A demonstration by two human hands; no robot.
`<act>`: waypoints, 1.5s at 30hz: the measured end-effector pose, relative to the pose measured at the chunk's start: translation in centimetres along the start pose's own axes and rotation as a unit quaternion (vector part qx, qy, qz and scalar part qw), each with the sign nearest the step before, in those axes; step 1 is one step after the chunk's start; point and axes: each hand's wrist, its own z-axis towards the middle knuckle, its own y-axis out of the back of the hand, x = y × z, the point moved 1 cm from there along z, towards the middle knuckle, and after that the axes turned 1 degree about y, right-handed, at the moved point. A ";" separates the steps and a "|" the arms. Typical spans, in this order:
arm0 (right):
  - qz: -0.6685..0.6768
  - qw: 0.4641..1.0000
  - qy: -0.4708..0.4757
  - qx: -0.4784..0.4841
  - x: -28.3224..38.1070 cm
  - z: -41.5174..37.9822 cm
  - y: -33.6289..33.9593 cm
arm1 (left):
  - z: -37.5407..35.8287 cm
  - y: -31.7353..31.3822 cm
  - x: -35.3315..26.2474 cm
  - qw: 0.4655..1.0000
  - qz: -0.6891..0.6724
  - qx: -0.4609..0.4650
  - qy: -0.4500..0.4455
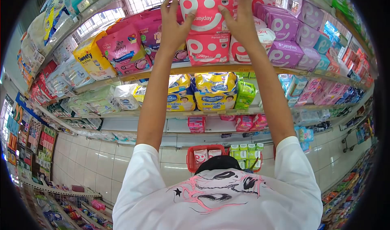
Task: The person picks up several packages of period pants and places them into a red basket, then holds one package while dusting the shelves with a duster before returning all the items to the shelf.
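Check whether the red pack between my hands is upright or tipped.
Upright: the red pack between your left hand and right hand shows its print right way up, above a similar pack.

Backlight from windows (140, 0); glare on floor (101, 165); edges bowed.

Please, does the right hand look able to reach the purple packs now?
Probably yes, after letting go: the right hand holds the upper red pack, but the purple packs stand close on its right, their fronts largely unblocked.
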 end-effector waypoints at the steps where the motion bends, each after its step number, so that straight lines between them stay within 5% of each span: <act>1: -0.001 1.000 0.001 -0.002 0.1 0.1 -0.2 | -0.1 -0.3 0.0 0.999 0.018 0.009 -0.044; 3: 0.103 0.984 -0.056 0.134 -0.1 -0.4 -1.0 | -0.2 -1.1 0.3 0.999 -0.010 0.041 -0.034; 8: 0.114 0.987 -0.096 0.057 -0.2 -1.2 -3.6 | 0.2 -3.3 1.0 0.984 0.143 0.036 -0.099; 13: 0.034 0.994 -0.103 0.015 -1.5 -1.2 -5.7 | 1.1 -4.2 2.3 0.990 0.095 0.087 -0.050; 16: 0.091 0.995 -0.044 0.019 -2.7 0.2 -6.0 | 1.9 -5.0 2.7 0.992 0.092 0.084 -0.035; 19: 0.091 0.986 -0.092 0.106 -3.7 0.9 -5.8 | 2.6 -5.9 2.9 0.992 0.089 0.068 -0.050; 23: 0.061 0.988 -0.099 0.104 -4.1 0.4 -6.2 | 3.2 -6.0 2.4 0.983 0.149 0.031 -0.102; 30: 0.042 0.984 -0.120 0.125 -4.0 -0.6 -7.1 | 2.5 -4.6 2.4 0.974 0.189 0.116 -0.037; 35: 0.025 0.984 -0.075 0.160 -3.8 -0.8 -6.7 | 1.4 -4.8 2.2 0.962 0.258 0.092 -0.023; 38: 0.046 0.975 -0.131 0.174 -4.0 -0.7 -6.3 | 1.2 -4.8 2.3 0.956 0.279 0.084 -0.020; 45: 0.057 0.990 -0.027 0.128 -3.9 -0.6 -5.3 | 1.0 -3.4 0.4 0.949 0.301 0.090 -0.025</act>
